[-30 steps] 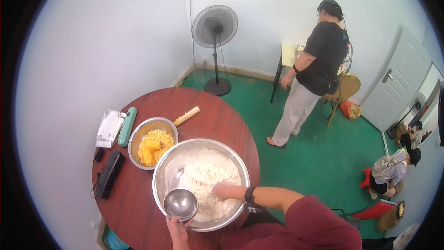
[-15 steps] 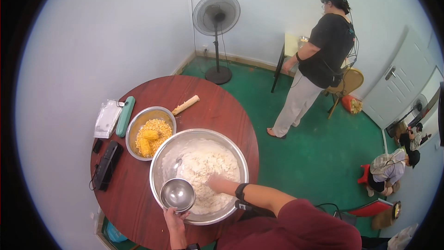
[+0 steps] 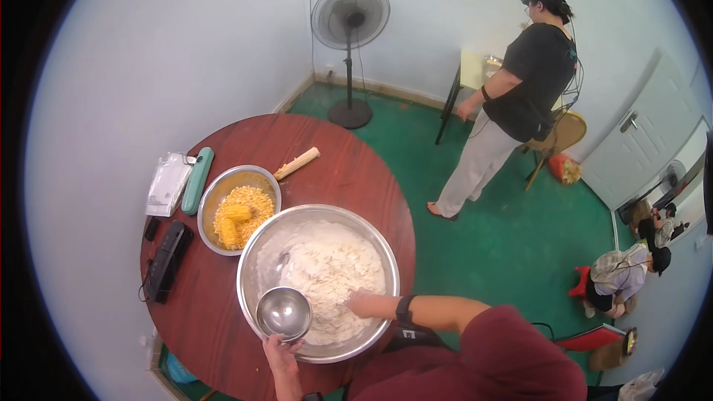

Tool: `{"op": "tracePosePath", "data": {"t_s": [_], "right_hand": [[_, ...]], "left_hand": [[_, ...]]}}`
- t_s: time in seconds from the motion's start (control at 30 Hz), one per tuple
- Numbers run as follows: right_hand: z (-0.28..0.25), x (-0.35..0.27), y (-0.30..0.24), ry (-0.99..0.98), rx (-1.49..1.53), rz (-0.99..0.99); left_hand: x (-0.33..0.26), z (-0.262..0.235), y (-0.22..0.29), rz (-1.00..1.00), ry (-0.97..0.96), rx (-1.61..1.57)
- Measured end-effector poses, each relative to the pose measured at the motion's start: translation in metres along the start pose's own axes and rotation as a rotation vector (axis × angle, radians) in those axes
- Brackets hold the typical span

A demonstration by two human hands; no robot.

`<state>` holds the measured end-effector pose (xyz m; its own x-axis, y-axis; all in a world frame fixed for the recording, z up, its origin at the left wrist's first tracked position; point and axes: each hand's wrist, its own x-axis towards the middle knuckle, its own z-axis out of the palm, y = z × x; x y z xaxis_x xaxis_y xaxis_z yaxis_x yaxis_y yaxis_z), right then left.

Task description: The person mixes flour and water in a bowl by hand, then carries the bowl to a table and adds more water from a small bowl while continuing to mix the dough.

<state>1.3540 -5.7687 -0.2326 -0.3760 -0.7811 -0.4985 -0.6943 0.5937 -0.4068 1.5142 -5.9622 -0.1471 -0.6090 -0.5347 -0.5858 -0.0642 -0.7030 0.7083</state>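
A large steel mixing bowl (image 3: 252, 267) full of white flour (image 3: 327, 267) sits on the round dark wooden table (image 3: 349, 171) in front of me. My right hand (image 3: 362, 302) is pressed into the flour at the bowl's near right side, a dark band on its wrist. My left hand (image 3: 278, 347) grips a small empty steel bowl (image 3: 284, 313) and holds it over the near left part of the big bowl.
A smaller bowl of corn kernels and cobs (image 3: 236, 217) stands left of the big bowl, with a bare cob (image 3: 296, 163), a green case (image 3: 197, 180), a white packet (image 3: 167, 183) and a black device (image 3: 165, 260) around it. A standing person (image 3: 512, 96) and a fan (image 3: 349, 18) are beyond the table.
The view has shifted a little. My right hand has stayed in the flour and my left hand still holds the small bowl over the big one. The standing person has barely moved.
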Motion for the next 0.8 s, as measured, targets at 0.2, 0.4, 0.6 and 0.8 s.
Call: {"op": "tracePosePath", "data": {"t_s": [0.2,0.4,0.6,0.8], "right_hand": [[0.003,-0.018,-0.001,0.094,-0.117,-0.128],[-0.009,-0.022,-0.002,-0.105,0.037,-0.078],[-0.001,-0.021,0.007,0.058,0.156,-0.089],[-0.012,-0.012,0.014,0.231,0.287,-0.042]], "left_hand": [[0.003,0.0,-0.001,0.001,0.011,0.03],[0.006,-0.001,-0.005,0.009,0.02,0.036],[0.0,0.0,-0.002,-0.033,-0.051,0.104],[0.007,-0.008,-0.007,-0.013,-0.025,0.055]]}}
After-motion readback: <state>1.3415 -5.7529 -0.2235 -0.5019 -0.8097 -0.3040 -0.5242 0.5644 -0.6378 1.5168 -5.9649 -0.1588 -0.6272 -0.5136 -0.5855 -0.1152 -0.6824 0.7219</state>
